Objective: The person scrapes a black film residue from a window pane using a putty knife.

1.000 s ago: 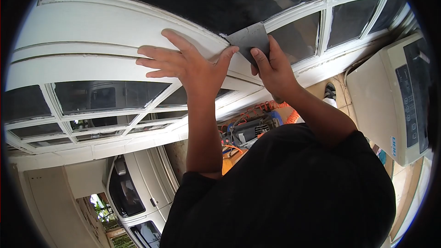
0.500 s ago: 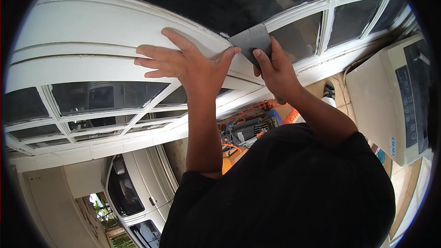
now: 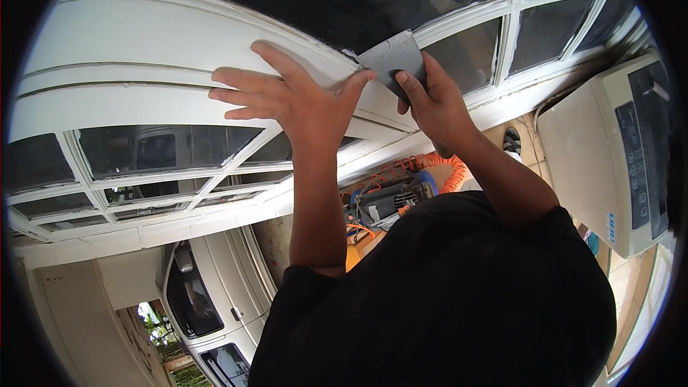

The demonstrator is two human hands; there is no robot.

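My left hand [image 3: 297, 97] lies with spread fingers against the white panel [image 3: 158, 36], its thumb reaching to the left end of a flat grey rectangular plate [image 3: 394, 57]. That plate looks like a scraper, with a worn, whitish far edge. My right hand [image 3: 437, 100] grips its near end, thumb on top and fingers partly hidden behind. The plate lies along the white frame beneath a large dark glass pane [image 3: 301, 0]. A small whitish bit [image 3: 349, 53] sits on the frame's edge just left of the plate.
Smaller panes with white bars [image 3: 512, 7] run to the right. A beige appliance with buttons [image 3: 602, 150] stands at the right. Below are a coiled orange hose [image 3: 453, 175] and a dark machine [image 3: 390, 201]. A silver vehicle [image 3: 222, 279] is parked at lower left.
The plate has tilted in my right hand and now looks lighter. My right hand has shifted slightly down and right; my left hand has barely moved.
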